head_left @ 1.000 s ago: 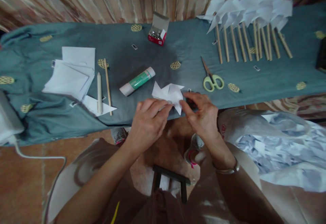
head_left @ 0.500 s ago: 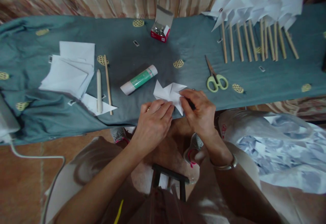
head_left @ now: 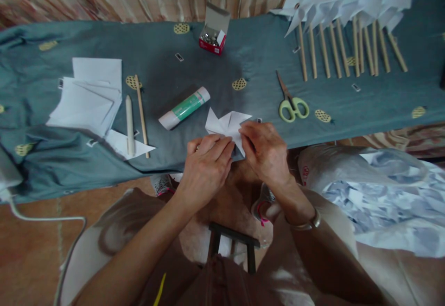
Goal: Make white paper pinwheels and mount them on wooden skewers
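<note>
A white folded paper pinwheel (head_left: 225,123) lies near the front edge of the grey-green cloth-covered table (head_left: 69,157). My left hand (head_left: 205,167) presses on its lower left part with curled fingers. My right hand (head_left: 264,150) pinches its lower right flap, fingers together. A glue stick (head_left: 184,108) with a green label lies just left of the paper. Green-handled scissors (head_left: 291,104) lie to the right.
A stack of white paper squares (head_left: 86,97), a white candle-like stick (head_left: 129,125) and a wooden stick (head_left: 142,111) lie at the left. A small red box of pins (head_left: 212,35) stands at the back. Several finished pinwheels on sticks (head_left: 347,23) lie far right. A bag of paper scraps (head_left: 375,194) sits beside my right knee.
Both hands have closed in on the pinwheel's near edge; the right hand moved left onto the lower right flap. The view drifted slightly.
</note>
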Action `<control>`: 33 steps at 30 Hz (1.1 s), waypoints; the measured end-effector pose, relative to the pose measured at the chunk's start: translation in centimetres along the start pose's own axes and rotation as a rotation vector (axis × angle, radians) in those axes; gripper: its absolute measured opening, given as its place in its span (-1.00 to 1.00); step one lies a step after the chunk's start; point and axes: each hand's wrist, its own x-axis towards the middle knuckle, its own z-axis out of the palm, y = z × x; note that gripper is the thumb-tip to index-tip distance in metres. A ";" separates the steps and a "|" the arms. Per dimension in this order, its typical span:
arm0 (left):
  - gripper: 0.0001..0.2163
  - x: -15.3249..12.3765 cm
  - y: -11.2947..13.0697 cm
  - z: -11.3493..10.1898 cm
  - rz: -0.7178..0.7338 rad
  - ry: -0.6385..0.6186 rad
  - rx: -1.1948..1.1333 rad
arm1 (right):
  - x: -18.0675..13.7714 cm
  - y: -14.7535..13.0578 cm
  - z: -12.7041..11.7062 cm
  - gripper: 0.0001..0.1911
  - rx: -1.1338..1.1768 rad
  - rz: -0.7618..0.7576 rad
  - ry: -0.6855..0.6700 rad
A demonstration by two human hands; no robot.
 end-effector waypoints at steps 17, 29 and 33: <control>-0.76 0.0 0.1 0.1 -0.011 0.041 0.020 | 0.1 -0.3 0.1 -0.81 -0.035 -0.023 -0.010; -0.65 0.0 0.8 0.5 -0.050 -0.024 0.017 | 0.2 -0.5 0.1 -0.80 -0.026 -0.001 -0.016; -0.65 0.0 0.8 0.5 -0.066 -0.047 0.027 | 0.3 -0.6 0.0 -0.81 -0.037 -0.012 -0.012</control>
